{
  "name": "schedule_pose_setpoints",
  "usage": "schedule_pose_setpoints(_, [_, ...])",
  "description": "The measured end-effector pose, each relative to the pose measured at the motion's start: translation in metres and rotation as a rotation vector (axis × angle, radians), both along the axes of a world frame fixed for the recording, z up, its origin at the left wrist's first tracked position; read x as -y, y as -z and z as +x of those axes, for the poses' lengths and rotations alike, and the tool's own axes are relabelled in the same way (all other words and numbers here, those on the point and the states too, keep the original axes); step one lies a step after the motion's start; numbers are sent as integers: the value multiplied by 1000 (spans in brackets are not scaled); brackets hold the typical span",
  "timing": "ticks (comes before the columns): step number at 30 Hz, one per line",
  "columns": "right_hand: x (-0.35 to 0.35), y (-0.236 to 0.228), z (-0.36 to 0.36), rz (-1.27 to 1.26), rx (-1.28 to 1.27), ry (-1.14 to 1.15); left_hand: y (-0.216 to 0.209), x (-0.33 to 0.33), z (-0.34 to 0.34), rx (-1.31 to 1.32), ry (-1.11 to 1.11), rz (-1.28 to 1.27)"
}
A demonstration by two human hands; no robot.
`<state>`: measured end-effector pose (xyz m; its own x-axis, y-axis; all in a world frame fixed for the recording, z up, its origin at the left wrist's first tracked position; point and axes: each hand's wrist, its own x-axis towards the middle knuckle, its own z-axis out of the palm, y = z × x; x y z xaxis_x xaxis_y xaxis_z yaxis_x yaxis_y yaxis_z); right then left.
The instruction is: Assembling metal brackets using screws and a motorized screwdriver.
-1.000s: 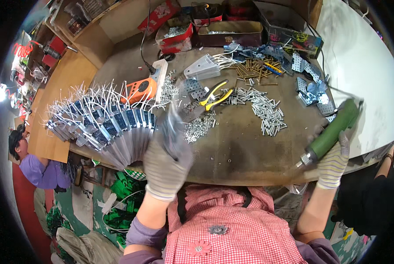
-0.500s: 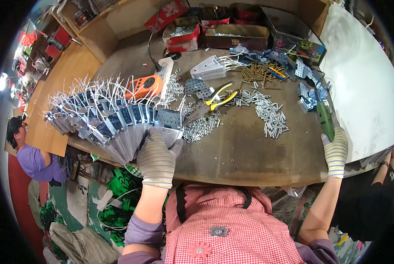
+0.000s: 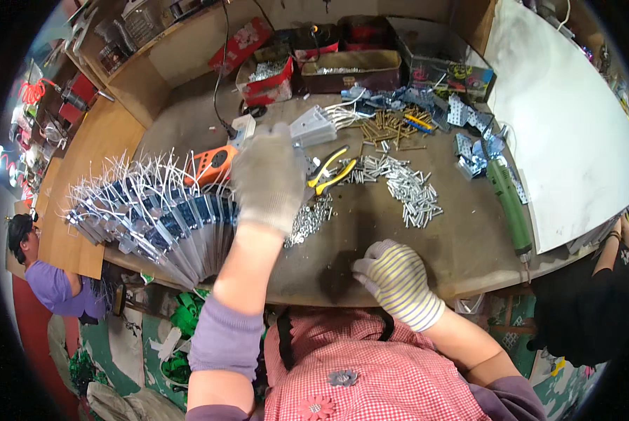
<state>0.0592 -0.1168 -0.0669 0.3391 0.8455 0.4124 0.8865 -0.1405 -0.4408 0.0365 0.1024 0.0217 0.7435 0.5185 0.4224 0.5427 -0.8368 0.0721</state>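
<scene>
Brown workbench (image 3: 462, 242): crowded with loose metal bits; a careless sweep could mix them.
Fanned row (image 3: 181, 228): clear-and-metal parts packed side by side at the left, white wires loose on top; one snagged wire could topple several.
Orange socket block (image 3: 211, 166): beside those wires, which could tangle round it.
Left hand (image 3: 269, 175): gloved, blurred, back upward; its fingers are hidden, so I cannot tell what it holds. A low forearm could knock the row.
Silver nuts (image 3: 313, 221): heaped beside that wrist, easily scattered.
Yellow-handled pliers (image 3: 332, 172): just right of the left hand; a bump could push them into the nuts.
Right hand (image 3: 396, 277): gloved, loosely curled near the front edge; palm hidden, grip unclear.
Silver screws (image 3: 412, 193): loose beyond it; a nudge could roll them.
Green driver (image 3: 509, 207): tip near the front edge; a knock could drop it.
</scene>
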Motion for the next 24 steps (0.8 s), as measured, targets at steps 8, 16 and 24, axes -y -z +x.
schedule_pose_setpoints(8, [-10,11,-11,-191,184,58,42,-62,97,-161,144,-201])
schedule_pose_setpoints(16, [5,-244,200,1286,347,552,32,-66,92,-53,56,-150])
schedule_pose_setpoints(24, [6,-356,252,1107,708,612,13,0,32,568,419,-710])
